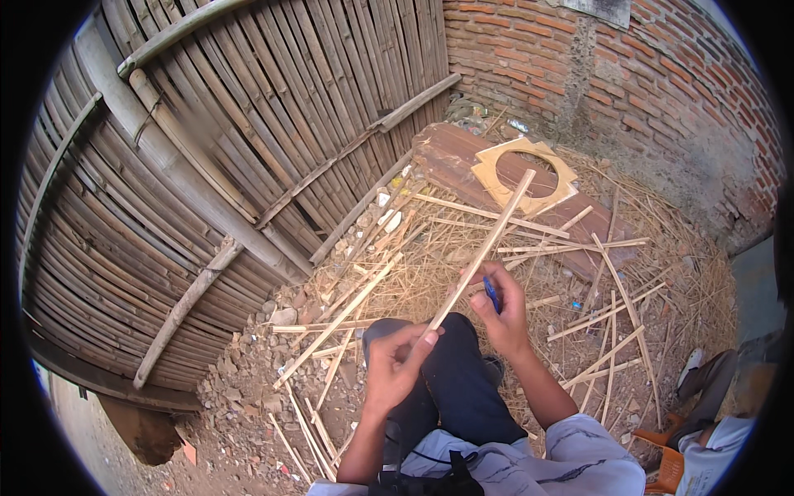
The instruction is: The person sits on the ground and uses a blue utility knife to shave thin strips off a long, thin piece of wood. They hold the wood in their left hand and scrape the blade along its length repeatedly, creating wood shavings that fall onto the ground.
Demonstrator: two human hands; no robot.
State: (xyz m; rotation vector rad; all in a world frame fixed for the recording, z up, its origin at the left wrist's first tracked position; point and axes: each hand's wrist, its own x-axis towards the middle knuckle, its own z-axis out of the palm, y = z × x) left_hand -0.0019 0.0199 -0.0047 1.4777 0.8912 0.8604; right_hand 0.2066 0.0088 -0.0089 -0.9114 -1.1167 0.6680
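A long pale wooden strip (494,234) slants up and away in front of me, above my knees. Its lower end is gripped by my left hand (397,360), the thumb pressed on top. Farther along, my right hand (504,312) is closed around a blue pen (492,293), its fingers reaching to the strip's side. Whether the right fingers also grip the strip is partly hidden. Past the strip's far end lies a flat tan board with a large round hole (529,175), resting on a brown wooden panel (447,157).
Several loose strips (620,285) lie scattered over straw and dirt on both sides. Stones (240,364) line a bamboo fence (273,107) at left. A brick wall (662,74) closes off the back right. Another person's leg (707,384) and an orange plastic chair (662,459) are at lower right.
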